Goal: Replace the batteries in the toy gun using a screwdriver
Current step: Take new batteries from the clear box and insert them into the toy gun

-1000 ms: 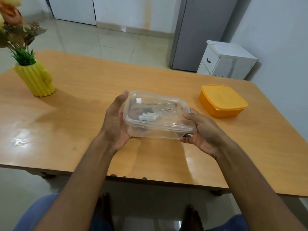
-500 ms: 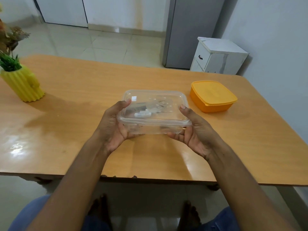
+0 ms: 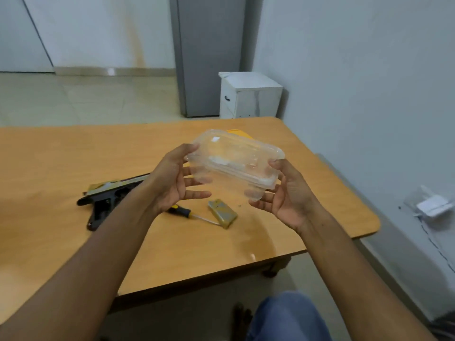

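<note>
A clear plastic container [image 3: 236, 161] with its lid on is held tilted above the table, and its inside looks empty. My left hand [image 3: 172, 183] grips its left end, thumb on the rim and fingers beneath. My right hand [image 3: 288, 195] grips the right end the same way. Below my left forearm the black and camouflage toy gun [image 3: 105, 200] lies on the table. A yellow and black screwdriver [image 3: 183, 211] lies beside it, its tip at a small camouflage cover piece [image 3: 222, 214]. No batteries are visible.
The wooden table [image 3: 61, 156] ends close on the right, near the wall. A yellow box [image 3: 237, 132] shows just behind the container. Beyond the table stand a white cabinet [image 3: 248, 94] and a grey fridge [image 3: 209, 55]. A white charger [image 3: 433, 206] lies at the right.
The container has gone from low over the table to raised and tilted, its contents no longer inside. The toy gun, screwdriver and cover now lie on the table. The view has swung right.
</note>
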